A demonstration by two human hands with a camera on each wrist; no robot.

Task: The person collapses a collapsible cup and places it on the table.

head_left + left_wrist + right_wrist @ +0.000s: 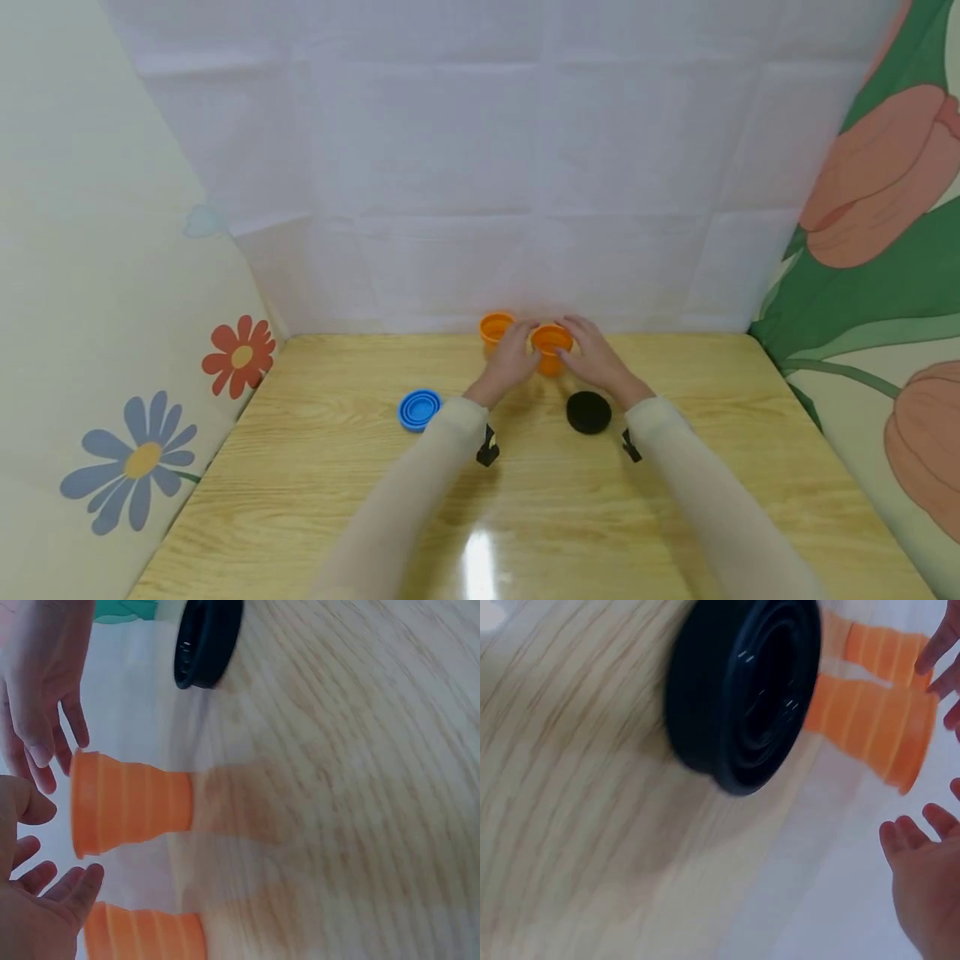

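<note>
An expanded orange collapsible cup (552, 360) stands upright on the table between my two hands, its ribbed side plain in the left wrist view. My left hand (513, 360) is at its left, fingers loosely bent near the rim. On the other side is my right hand (597, 360), and the right wrist view shows a gap between its fingertips and the cup. Neither hand grips the cup. A second expanded orange cup (495, 327) stands just left, partly hidden behind my left hand in the head view.
A flattened black collapsible cup (588, 413) lies in front of my right hand. The flattened blue collapsible cup (419, 409) lies left of my left forearm. Behind the wooden table (315, 467) hangs a white cloth (450, 167), close to the orange cups.
</note>
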